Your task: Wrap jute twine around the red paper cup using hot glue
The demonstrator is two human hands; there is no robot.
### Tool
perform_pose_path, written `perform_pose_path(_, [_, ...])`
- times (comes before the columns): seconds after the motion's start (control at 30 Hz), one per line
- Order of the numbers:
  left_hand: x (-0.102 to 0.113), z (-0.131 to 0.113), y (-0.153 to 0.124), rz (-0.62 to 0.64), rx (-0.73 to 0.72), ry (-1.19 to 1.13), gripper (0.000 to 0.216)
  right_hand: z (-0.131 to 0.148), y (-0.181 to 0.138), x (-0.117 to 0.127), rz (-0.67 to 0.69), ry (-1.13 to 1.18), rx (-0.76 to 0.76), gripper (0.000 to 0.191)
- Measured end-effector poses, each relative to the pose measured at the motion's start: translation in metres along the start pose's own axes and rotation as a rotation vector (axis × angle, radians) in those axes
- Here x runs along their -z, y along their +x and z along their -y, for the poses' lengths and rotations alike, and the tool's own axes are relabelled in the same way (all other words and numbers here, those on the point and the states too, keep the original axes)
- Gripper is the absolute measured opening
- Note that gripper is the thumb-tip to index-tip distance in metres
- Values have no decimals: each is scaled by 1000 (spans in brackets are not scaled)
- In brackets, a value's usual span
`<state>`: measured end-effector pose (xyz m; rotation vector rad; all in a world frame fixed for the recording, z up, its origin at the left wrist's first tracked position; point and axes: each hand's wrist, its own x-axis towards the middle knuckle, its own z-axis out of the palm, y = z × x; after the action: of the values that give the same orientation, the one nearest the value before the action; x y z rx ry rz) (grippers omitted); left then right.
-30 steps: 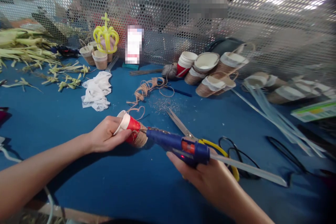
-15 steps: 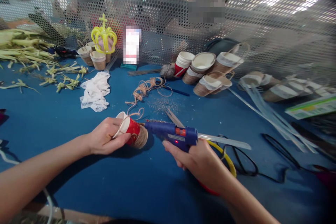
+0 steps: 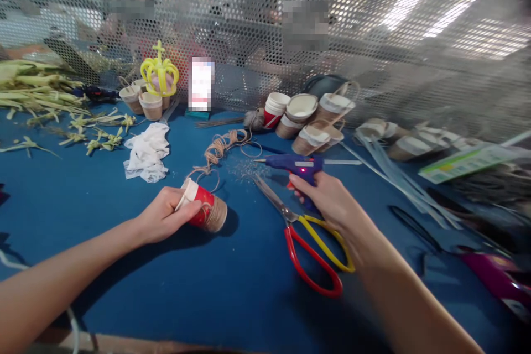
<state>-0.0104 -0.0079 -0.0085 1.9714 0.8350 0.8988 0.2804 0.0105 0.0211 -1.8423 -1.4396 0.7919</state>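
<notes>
My left hand (image 3: 166,215) grips a red and white paper cup (image 3: 204,197) lying tilted on its side, its base end pointing right. Twine (image 3: 218,215) is wound around that base end, and a strand leads back to a loose twine bundle (image 3: 219,146) behind. In my right hand (image 3: 327,193) is a blue hot glue gun (image 3: 294,165), its nozzle pointing left and a clear glue stick out of its back. A small red light glows on the gun. Scissors (image 3: 290,215) with red and yellow handles lie between my hands, just below the gun.
White crumpled cloth (image 3: 147,152) lies on the blue table (image 3: 174,293). Twine-wrapped cups (image 3: 311,138) stand behind, beside clear glue sticks (image 3: 398,177). Dried husks (image 3: 37,88), a yellow crown (image 3: 160,74) and a lit phone (image 3: 201,83) line the perforated screen (image 3: 240,27).
My right hand has drawn the glue gun away from the cup, up and to the right, uncovering the scissors. My left hand still holds the cup in nearly the same place.
</notes>
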Motion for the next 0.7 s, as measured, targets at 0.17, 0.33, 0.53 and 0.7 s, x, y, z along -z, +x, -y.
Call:
perform_pose_path(0.17, [-1,-1,-1,18,-24,47,39,-15,25,-10,-34,-60,-36,23])
perform_pose_path(0.33, [-1,-1,-1,39,-38,54,38,-17,30,-7,-143,-234,82,38])
perform_pose_path(0.53, [-2,-5,-1,36,-126,133,40,22,-3,-19,-141,-307,374,21])
perform_pose_path(0.7, [-4,-8,-1,50,-238,250,36,67,-42,-61,330,-162,751,25])
